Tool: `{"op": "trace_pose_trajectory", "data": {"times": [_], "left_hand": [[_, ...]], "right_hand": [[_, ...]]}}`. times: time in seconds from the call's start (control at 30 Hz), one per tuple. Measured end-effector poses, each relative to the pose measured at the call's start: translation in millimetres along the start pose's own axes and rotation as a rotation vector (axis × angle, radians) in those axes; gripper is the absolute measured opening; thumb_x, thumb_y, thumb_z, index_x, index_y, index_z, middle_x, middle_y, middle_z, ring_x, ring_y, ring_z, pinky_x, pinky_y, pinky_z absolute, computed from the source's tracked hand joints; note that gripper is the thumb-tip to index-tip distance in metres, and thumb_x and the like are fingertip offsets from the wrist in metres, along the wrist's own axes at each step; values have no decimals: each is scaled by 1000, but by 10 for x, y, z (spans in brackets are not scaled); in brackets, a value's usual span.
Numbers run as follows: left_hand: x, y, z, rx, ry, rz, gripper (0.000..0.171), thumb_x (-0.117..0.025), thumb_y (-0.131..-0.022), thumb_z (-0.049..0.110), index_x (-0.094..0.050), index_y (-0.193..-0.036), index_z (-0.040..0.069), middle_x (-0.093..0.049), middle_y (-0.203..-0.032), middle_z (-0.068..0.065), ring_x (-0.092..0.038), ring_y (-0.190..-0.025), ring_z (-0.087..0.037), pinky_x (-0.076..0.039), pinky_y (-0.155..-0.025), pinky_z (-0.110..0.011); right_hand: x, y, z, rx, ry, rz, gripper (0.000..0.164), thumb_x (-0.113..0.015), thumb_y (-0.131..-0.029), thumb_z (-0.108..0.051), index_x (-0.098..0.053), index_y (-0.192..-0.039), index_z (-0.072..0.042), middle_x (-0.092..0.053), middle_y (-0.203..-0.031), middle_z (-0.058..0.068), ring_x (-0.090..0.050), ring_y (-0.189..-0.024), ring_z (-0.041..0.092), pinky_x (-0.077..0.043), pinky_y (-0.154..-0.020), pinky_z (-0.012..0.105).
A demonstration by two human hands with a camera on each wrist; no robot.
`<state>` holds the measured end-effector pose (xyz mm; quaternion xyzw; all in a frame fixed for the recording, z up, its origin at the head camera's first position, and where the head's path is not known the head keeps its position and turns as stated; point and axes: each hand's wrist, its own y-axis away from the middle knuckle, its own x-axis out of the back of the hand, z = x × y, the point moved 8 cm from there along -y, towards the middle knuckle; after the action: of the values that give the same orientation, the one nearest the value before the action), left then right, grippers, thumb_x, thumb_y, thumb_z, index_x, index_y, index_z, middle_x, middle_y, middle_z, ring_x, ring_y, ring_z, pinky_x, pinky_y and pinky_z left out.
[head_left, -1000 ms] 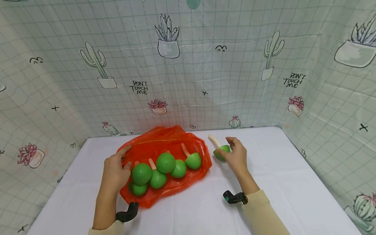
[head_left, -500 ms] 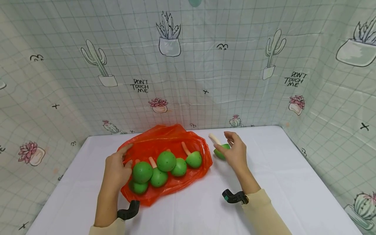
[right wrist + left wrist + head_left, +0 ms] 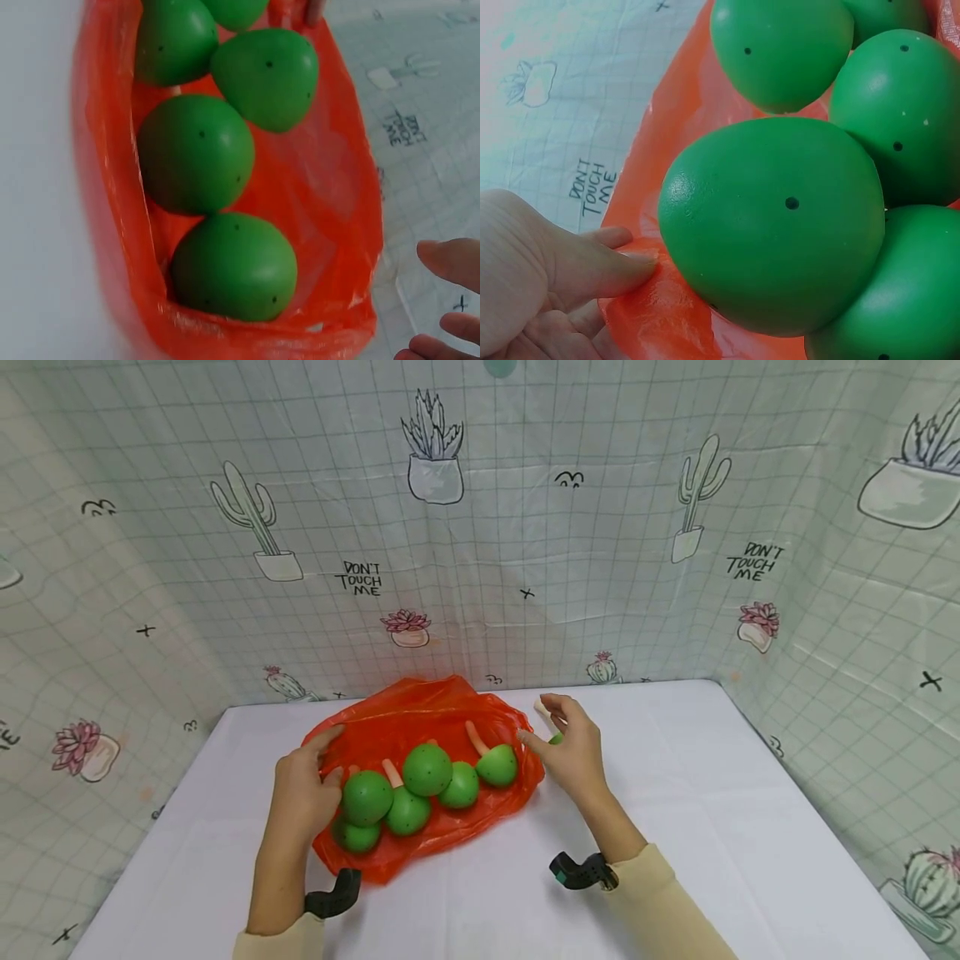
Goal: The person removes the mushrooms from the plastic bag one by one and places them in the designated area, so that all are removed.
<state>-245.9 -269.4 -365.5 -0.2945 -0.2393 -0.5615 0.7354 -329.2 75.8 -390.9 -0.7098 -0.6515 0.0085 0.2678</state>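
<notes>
An orange-red plastic bag (image 3: 438, 693) lies open on the white table, with several toy mushrooms (image 3: 427, 769) in it. They have round green caps with black dots and pale stems. My left hand (image 3: 300, 787) pinches the bag's left edge, the thumb (image 3: 615, 268) over the plastic in the left wrist view. At the bag's right edge is my right hand (image 3: 576, 758), thumb and fingers spread with nothing between them. Behind it, outside the bag, lies another toy mushroom (image 3: 556, 738), mostly hidden by the hand.
A grid-patterned curtain (image 3: 495, 543) with cactus drawings hangs behind the table and along both sides. White table surface (image 3: 720, 793) extends to the right of the bag and in front of it.
My right hand has come off the mushroom outside the bag and moved left to the bag's right edge. That mushroom stays in place. My left hand keeps its hold on the bag.
</notes>
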Motion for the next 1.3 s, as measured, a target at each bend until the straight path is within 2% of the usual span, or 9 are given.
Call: {"op": "trace_pose_trajectory", "data": {"times": [0.17,0.33,0.53,0.67,0.9,1.1,1.2,1.3], "left_hand": [[-8,0,-4,14,3,-1,58,-60,-97,-10,-51,-154,0,-56,-147,-29,-53,-133,-49,-46,-110,-62],[-14,4,-1,36,10,-4,60,-61,-98,-9,-49,-155,2,-54,-149,-28,-53,-133,-49,-47,-108,-62],[-9,8,11,21,0,-3,59,-60,-97,-10,-50,-154,0,-55,-148,-29,-53,-133,-50,-47,-109,-62],[-13,2,11,15,-4,-7,58,-59,-97,-10,-50,-154,0,-55,-148,-29,-52,-134,-49,-46,-110,-62],[-22,-26,20,7,-4,-6,58,-59,-97,-10,-51,-153,0,-55,-148,-28,-51,-135,-49,-43,-112,-63],[-37,-23,5,26,3,-15,59,-59,-97,-10,-50,-155,2,-55,-149,-28,-53,-134,-49,-46,-109,-63],[-28,-15,4,21,3,-8,59,-59,-97,-10,-51,-154,1,-55,-148,-28,-53,-133,-49,-47,-108,-63],[-24,-9,-4,25,11,-9,59,-59,-97,-10,-50,-154,1,-55,-148,-28,-53,-132,-49,-47,-107,-63]], "right_hand": [[-125,31,-139,52,-5,-25,59,-88,-83,-4,-59,-133,10,-63,-136,25,-60,-130,41,-48,-112,49],[-260,59,-283,101,-2,-53,60,-89,-83,-6,-60,-133,8,-64,-134,24,-62,-128,41,-50,-110,52],[-490,152,-448,165,-12,-115,61,-91,-82,-9,-62,-133,7,-66,-131,24,-64,-126,40,-52,-108,49],[-638,212,-507,151,-6,-158,61,-91,-82,-11,-63,-134,3,-66,-133,18,-63,-127,36,-52,-109,46],[-836,276,-560,143,5,-239,60,-89,-85,-12,-62,-137,2,-65,-134,15,-63,-126,36,-53,-107,50],[-976,347,-551,140,78,-318,63,-90,-84,-18,-61,-138,-1,-64,-134,15,-61,-127,36,-53,-107,52],[-1040,376,-538,136,103,-345,65,-90,-84,-20,-61,-139,-1,-63,-139,16,-53,-138,40,-47,-112,57],[-1101,399,-523,121,109,-370,66,-90,-85,-20,-60,-141,-2,-62,-143,16,-39,-150,42,-39,-118,60]]}}
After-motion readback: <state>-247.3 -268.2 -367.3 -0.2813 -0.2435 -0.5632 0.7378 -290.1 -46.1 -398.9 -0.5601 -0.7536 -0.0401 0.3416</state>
